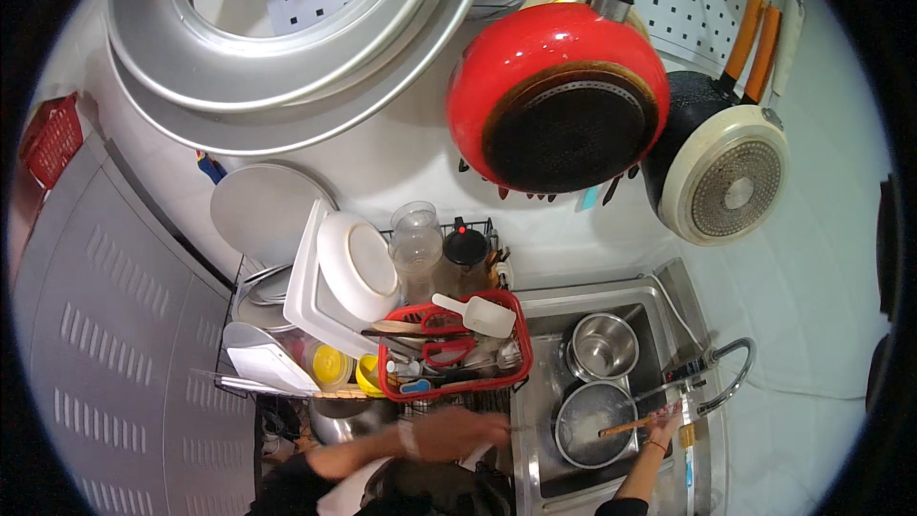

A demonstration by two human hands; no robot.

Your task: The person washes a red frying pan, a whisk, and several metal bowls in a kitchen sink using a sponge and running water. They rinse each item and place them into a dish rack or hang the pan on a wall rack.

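Observation:
My right hand (663, 424) is beside the chrome faucet (734, 387), at the right side of the steel sink (526, 473). It grips a thin brown stick or handle (623, 428) that reaches over a round pan (589, 437) with cloudy liquid. A stream of water runs from the faucet area towards the pan. Behind that pan stands a steel pot (605, 347). My left hand (469, 433), blurred, is stretched towards the sink's left edge, in front of the red basket; whether it holds anything cannot be told.
A wire rack with a red basket of utensils (526, 344), white dishes (358, 265) and yellow-lidded tub (331, 365) adjoins the sink's left side. Overhead hang a red frying pan (559, 36), a cream pan (738, 179) and large metal rings (251, 79). A grey vented panel (129, 344) stands at left.

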